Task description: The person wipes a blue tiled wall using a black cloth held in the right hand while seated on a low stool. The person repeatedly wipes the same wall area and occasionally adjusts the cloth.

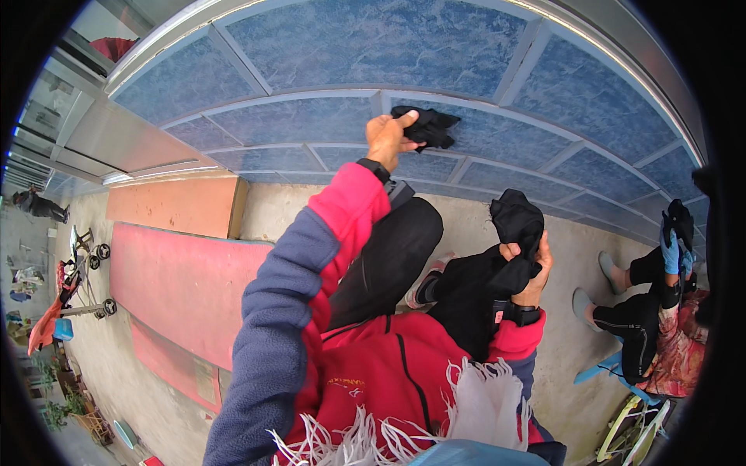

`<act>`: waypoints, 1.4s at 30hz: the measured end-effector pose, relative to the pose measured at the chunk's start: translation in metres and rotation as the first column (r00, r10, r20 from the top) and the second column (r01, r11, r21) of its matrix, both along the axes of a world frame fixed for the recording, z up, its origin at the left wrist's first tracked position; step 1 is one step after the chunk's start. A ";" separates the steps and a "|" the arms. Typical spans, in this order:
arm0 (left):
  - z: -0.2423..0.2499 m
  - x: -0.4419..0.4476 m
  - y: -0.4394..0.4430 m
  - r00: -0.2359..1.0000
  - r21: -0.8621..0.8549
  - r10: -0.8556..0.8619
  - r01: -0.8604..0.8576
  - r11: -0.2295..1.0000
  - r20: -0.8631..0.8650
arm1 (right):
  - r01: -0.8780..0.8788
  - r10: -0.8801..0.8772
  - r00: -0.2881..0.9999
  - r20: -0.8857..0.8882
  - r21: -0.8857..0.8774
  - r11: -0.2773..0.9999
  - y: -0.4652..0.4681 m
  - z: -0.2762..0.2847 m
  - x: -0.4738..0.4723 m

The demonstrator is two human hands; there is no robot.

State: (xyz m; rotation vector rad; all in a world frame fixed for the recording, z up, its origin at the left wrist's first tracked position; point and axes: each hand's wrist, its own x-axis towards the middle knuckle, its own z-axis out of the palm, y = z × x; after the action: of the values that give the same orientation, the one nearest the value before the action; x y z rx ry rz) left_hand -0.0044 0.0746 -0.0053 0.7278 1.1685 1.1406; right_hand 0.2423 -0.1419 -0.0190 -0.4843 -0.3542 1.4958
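Note:
Ahead of me rises a wall of blue tiles with pale grout lines. My left hand reaches out to it and grips a crumpled black cloth between thumb and fingers. The cloth lies over the tiles; whether it presses on them I cannot tell. Closer to my body, above my right knee, my right hand is closed around a second bunched black cloth. Part of that cloth hangs down over the hand and hides some of the fingers.
To the right sits another person on a blue stool, wearing blue gloves and holding black cloth. A pink mat and an orange-brown board lie at my left. Beyond them stand a stroller and potted plants.

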 end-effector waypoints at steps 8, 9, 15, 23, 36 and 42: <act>-0.033 -0.110 -0.003 0.972 -0.020 0.208 -0.212 0.977 -0.110 | -0.060 0.059 0.998 -0.030 -0.037 0.998 0.012 -0.010 -0.002; -0.037 -0.109 -0.001 0.967 -0.016 0.218 -0.222 0.975 -0.132 | -0.065 0.064 0.996 -0.057 -0.034 0.997 0.014 -0.010 -0.003; -0.054 -0.088 0.015 0.930 0.017 0.339 -0.340 0.940 -0.140 | -0.059 0.056 0.998 -0.043 -0.071 0.996 0.015 -0.005 -0.008; -0.104 -0.100 0.017 0.961 -0.146 0.219 -0.244 0.959 -0.167 | -0.038 0.044 0.997 0.070 -0.076 0.996 0.020 0.005 -0.016; -0.138 -0.114 0.014 0.953 -0.244 0.283 -0.302 0.921 -0.112 | -0.057 0.060 0.995 0.082 -0.034 0.998 0.018 0.001 -0.005; -0.139 -0.099 0.022 0.942 -0.280 0.330 -0.332 0.901 -0.056 | -0.060 0.063 0.996 0.057 -0.043 0.997 0.019 0.003 -0.008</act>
State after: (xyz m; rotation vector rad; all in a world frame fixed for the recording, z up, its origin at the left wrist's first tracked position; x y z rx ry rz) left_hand -0.1032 0.0963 -0.1440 0.3156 1.4658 1.2123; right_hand 0.2342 -0.1230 -0.0156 -0.5550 -0.3881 1.5531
